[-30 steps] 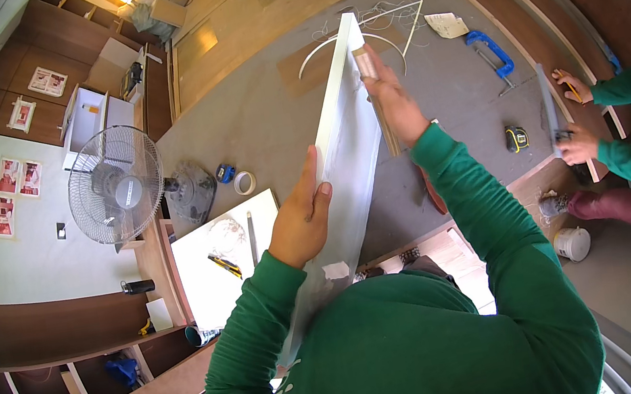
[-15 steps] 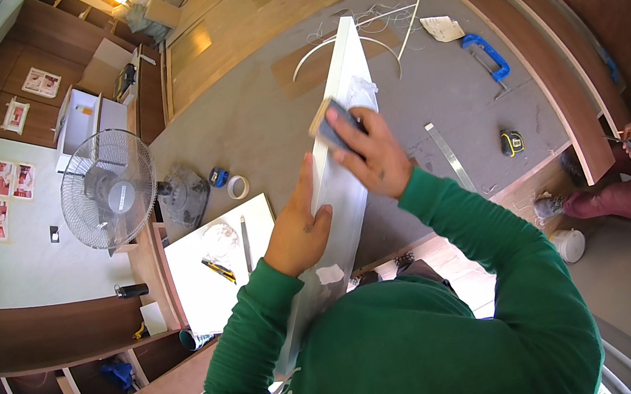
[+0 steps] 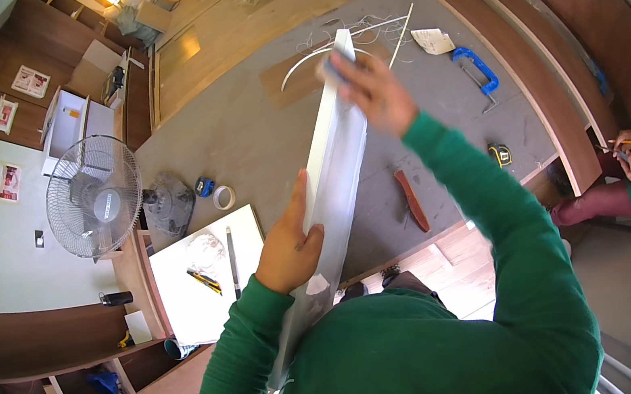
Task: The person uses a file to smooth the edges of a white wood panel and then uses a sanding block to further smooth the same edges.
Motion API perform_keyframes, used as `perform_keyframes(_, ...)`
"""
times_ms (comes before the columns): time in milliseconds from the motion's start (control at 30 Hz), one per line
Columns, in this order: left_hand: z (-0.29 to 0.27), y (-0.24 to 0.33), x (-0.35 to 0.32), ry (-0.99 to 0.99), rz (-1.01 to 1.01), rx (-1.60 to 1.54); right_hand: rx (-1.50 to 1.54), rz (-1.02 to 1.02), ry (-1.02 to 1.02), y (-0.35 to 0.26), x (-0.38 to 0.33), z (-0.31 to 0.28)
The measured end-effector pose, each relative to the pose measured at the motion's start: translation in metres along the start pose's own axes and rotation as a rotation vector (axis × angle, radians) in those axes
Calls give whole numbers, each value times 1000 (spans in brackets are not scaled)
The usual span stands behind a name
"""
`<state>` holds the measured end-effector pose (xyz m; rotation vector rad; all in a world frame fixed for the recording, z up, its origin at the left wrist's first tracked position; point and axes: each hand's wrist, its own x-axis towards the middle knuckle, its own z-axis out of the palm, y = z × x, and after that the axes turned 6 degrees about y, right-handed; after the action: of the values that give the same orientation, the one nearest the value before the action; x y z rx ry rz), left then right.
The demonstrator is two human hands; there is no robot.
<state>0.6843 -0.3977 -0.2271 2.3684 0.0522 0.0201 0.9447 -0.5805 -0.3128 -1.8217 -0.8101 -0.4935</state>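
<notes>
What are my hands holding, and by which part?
Left hand: the white board, by its left long edge. Right hand: a small block; motion blur hides exactly where.

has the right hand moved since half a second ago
Yes: the right hand has moved away from the body, toward the far end of the white panel, closer to the curved white strip.

The long board (image 3: 327, 150) is white, the counter (image 3: 258, 140) grey, the sleeves (image 3: 497, 210) plain green; upper right, a blue clamp (image 3: 487, 73); right of centre, a reddish-brown tool (image 3: 411, 199).
</notes>
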Motion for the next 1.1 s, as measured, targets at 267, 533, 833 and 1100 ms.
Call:
perform_keyframes(267,-5,15,7,-95,-132,-33,22,93,145,46,45,-10)
perform_keyframes(533,-7,3,1,-39,-72,-91,88,117,-10,7,3,-1)
perform_keyframes(833,-14,15,11,-129,-162,-52,-6,196,135,66,78,-9)
perform_keyframes(1100,-10,-10,0,15,8,-61,-116,-76,-219,-42,0,-28)
